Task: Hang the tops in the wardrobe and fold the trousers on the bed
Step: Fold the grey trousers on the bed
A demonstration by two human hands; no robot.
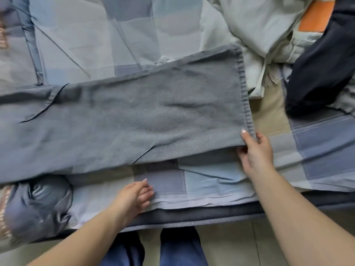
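Grey denim trousers (134, 120) lie flat across the bed (317, 143), legs stacked, running from the left edge of view to the hem at centre-right. Hem end sits just above the near bed edge, over a patchwork bedcover of blue, grey and beige squares (169, 181).

Right hand (255, 150) at the near corner of the hem: thumb on top of the fabric, fingers curled under it, so this grip is pinching the trousers' corner. Corner looks slightly lifted off the cover.

Left hand (134, 194) is apart from the trousers, just below their near edge, resting on the bedcover with fingers loosely curled against the cloth. Its grip holds nothing that can be seen.

Crumpled pale grey-green bedding (255, 35) is bunched at the far right, just beyond the hem, with an orange patch (315, 18) showing. Dark navy garment (322, 70) lies on the right, well apart from the trousers. Shiny blue-grey garment (36, 206) is bunched at near left, touching the trousers' lower edge. Person's blue-trousered legs (182, 248) stand on pale floor tiles (240, 244) below the bed edge.
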